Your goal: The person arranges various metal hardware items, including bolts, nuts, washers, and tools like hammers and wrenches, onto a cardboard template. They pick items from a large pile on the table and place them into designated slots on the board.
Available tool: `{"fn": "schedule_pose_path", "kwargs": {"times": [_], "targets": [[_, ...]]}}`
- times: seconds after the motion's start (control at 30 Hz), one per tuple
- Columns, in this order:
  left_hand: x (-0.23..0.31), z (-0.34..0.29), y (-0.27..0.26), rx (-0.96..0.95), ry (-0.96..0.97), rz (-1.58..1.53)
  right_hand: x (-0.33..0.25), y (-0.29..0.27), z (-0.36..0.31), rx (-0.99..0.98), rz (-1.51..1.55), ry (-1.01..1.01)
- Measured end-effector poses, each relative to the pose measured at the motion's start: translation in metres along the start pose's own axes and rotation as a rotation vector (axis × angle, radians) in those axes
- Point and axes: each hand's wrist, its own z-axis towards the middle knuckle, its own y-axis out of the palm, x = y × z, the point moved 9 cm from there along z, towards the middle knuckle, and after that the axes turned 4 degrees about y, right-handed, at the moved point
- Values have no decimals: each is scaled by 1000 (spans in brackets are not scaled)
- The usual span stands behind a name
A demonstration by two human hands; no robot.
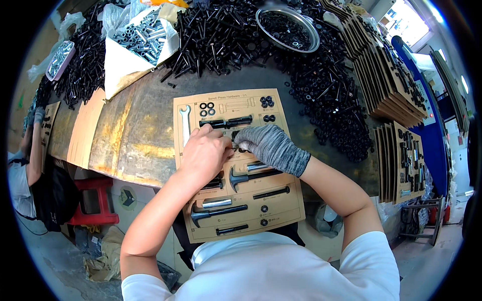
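In front of me a brown cardboard hardware sheet point(295, 213) leans on the table's near edge, toward my body. My bare left hand point(205, 149) and my right hand point(268, 146), in a grey knit glove, meet over its middle. The fingertips of both are pinched together; the small thing between them is hidden. Above them lie black bolts point(226, 122), black washers point(207, 109) and black nuts point(267, 102). A silver open-end wrench point(186, 126) is on the left side. Below are black hook-shaped parts point(217, 211), silver tubes point(217, 203) and more bolts point(271, 192).
Heaped black bolts point(216, 40) and nuts point(326, 100) cover the table's far side. Silver tubes fill a white bag point(118, 72); a metal bowl point(309, 49) sits behind. Filled cardboard sheets point(384, 75) stand stacked right. Another person's gloved hand point(39, 115) works far left, near a red stool point(98, 200).
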Motion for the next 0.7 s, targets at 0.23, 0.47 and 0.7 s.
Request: {"fn": "schedule_pose_path", "kwargs": {"times": [0.23,0.47,0.7], "targets": [[-7,-11,-14,83,-3,14,5,-13,-6,70,83,-52],[4,-14,-8,118,71,-92,8,2,-12,-72,-102,-2],[-8,-5,3,53,126,-123,6,3,-15,-187,-304,110]]}}
